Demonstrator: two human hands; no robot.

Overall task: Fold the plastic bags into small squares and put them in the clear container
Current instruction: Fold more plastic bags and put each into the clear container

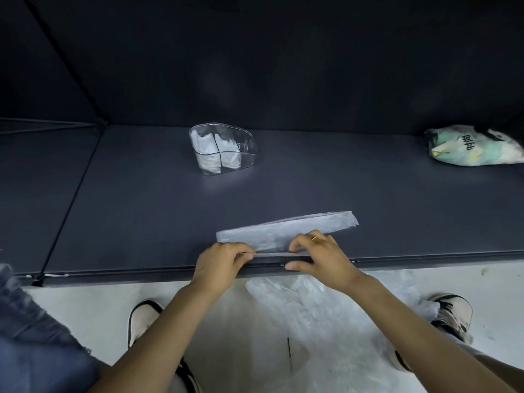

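Low centre of the frame, left hand point(219, 263) and right hand point(319, 255) pinch one plastic bag point(286, 229) folded into a strip; one clear container point(224, 148) at upper centre holds two folded bags.

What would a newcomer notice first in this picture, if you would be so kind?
Probably the two hands at the table's near edge: the left hand and right hand pinch a long folded plastic bag. Behind them stands the clear container holding folded white bags, and a crumpled printed bag lies far right.

Left hand point(219, 263) pinching, right hand point(317, 255) apparently pinching, fingers curled, forearms extended
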